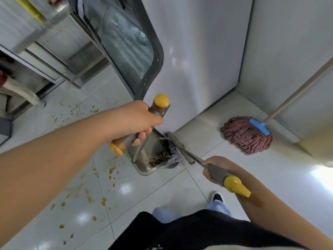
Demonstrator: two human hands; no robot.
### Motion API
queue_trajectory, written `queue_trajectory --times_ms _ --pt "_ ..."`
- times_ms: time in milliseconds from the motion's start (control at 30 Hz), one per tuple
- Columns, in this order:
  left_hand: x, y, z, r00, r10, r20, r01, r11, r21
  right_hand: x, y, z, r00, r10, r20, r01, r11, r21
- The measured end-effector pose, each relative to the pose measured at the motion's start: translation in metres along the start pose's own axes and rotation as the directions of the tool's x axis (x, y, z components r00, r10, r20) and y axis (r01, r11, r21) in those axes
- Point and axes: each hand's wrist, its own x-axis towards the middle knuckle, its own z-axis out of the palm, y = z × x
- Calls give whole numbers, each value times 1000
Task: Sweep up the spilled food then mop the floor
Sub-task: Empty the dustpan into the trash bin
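Note:
My left hand (138, 120) grips the grey, yellow-capped handle of a metal dustpan (144, 168) that stands on the white tile floor. Dark food scraps (158, 157) lie inside the pan. My right hand (214, 168) holds the grey broom handle (228, 179) with its yellow end. The broom head (180, 147) rests on the floor at the pan's right edge. Brown sauce splashes (100, 199) dot the tiles to the left and toward me. A red string mop (246, 134) with a blue clamp lies on the floor at the right, its pole leaning against the wall.
A steel fridge wall (194, 60) rises just behind the dustpan, with a glass door (126, 47) to its left. Steel shelving (45, 51) stands at the far left. My feet (218, 197) are near the bottom centre.

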Motion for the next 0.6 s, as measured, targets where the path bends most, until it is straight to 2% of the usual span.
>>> queue_trajectory --times_ms 67,200,267,600 --pt "-2 2 -1 1000 -12 2 12 1000 -10 1 -4 -3 999 -1 -35 0 999 -46" --pt "-1 6 1 1000 -25 16 24 1000 3 -5 -9 -2 1000 20 6 -20 999 -47" --pt "0 6 -3 1000 -30 2 30 999 27 -8 -11 -4 1000 18 19 -18 1000 6" --pt "-15 -14 -12 998 -7 -66 18 985 171 -24 -10 4 999 -33 -15 32 998 -60"
